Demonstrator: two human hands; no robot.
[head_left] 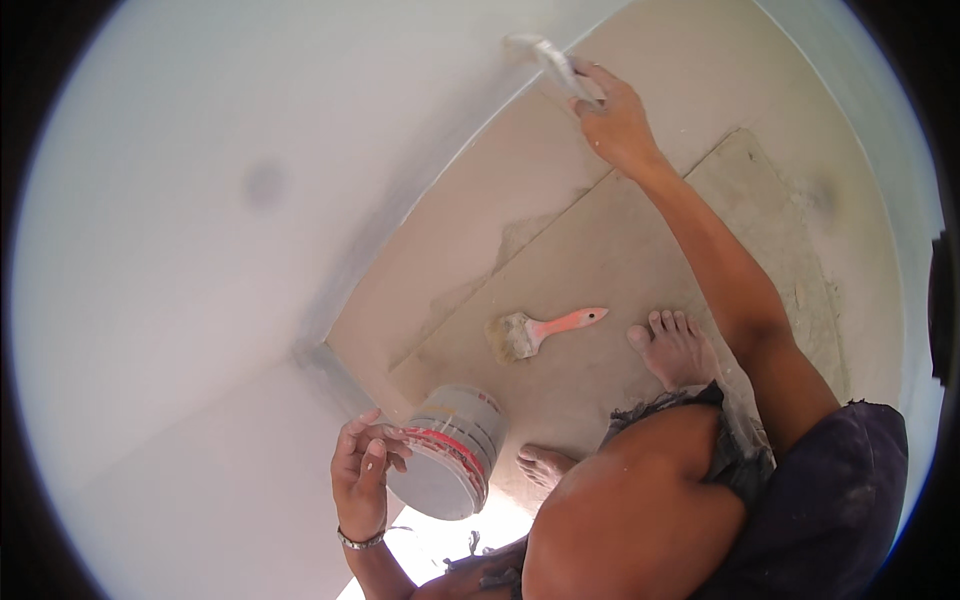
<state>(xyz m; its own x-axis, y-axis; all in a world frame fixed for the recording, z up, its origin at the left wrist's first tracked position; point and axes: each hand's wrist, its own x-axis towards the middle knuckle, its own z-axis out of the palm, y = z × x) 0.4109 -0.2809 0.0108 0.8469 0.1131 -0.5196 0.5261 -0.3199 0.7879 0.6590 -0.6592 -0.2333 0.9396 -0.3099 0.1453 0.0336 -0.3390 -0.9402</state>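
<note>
My right hand (615, 125) reaches far out, closed round a pale paintbrush (553, 62). Motion blurs the brush, its head lying against the foot of the white wall, where a grey band runs along the floor. At the lower left, my left hand (362, 465) has loosely curled, parted fingers and seems to hold nothing. Its fingertips overlap the rim of a grey bucket (455, 425) with a red band; whether they touch it I cannot tell. Between my arms, a wide paintbrush (548, 332) with an orange-pink handle and crusted bristles lies on the floor.
My bare feet (680, 350) are on the dusty floor, close to the loose brush. A thin board or sheet (740, 220) with straight edges covers part of the floor (700, 70). White wall (200, 250) rises on the left, meeting another at a corner behind the bucket.
</note>
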